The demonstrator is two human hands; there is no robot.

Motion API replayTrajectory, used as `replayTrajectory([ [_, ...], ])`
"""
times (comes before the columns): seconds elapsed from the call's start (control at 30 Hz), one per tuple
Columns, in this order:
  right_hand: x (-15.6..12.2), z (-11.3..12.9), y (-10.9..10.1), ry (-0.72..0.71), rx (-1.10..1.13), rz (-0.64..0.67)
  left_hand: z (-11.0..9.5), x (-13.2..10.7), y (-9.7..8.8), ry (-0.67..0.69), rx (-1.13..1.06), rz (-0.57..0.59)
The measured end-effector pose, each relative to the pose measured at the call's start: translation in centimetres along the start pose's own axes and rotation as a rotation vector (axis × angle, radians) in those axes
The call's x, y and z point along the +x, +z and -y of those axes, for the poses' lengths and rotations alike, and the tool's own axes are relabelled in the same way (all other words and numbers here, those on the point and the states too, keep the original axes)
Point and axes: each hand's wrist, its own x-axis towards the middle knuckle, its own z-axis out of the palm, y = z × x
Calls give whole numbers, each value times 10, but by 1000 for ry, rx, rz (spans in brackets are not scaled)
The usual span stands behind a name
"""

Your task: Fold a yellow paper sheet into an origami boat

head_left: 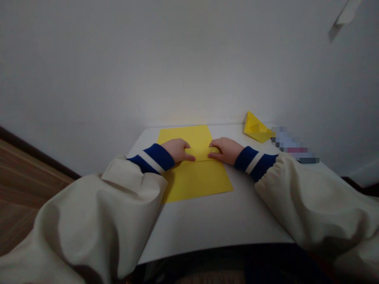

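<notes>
My left hand point(177, 150) and my right hand point(225, 150) pinch the two ends of a folded strip of yellow paper point(199, 154) between thumbs and fingers. A larger flat yellow paper point(197, 179) lies under the strip and shows both behind and in front of it. Whether the strip is a separate piece or part of that paper, I cannot tell. Part of the paper's left side is hidden by my left hand and sleeve.
A folded yellow paper boat point(256, 129) stands at the back right of the white table point(213, 225). Beside it lies a blurred-out flat object point(291, 144). The wall point(189, 63) rises directly behind the table, and a wooden surface point(26, 185) is at the left.
</notes>
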Motion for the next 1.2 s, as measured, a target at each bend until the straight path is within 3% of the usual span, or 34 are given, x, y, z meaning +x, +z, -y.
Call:
replayTrajectory([
  [0.27, 1, -4, 4, -30, -2, -16, 6, -1, -4, -21, -13, 49],
  [0.43, 0, -5, 4, -25, -2, -24, 14, -2, -4, -34, -133, 152],
  [0.63, 0, -7, 6, -2, 13, -20, 28, 4, -2, -1, -116, 137],
  [0.83, 0, -5, 4, 12, 19, -4, 16, 3, 6, -48, -106, -44],
  [0.97, 1, -1, 2, 31, 5, -4, -5, 4, 17, 185, -102, -321],
  [1.07, 1, 2, 1, 50, 12, -10, -13, 5, 25, 252, -54, -354],
  [1.2, -1, 4, -3, 74, 52, 21, -11, 6, 31, 281, -5, -314],
])
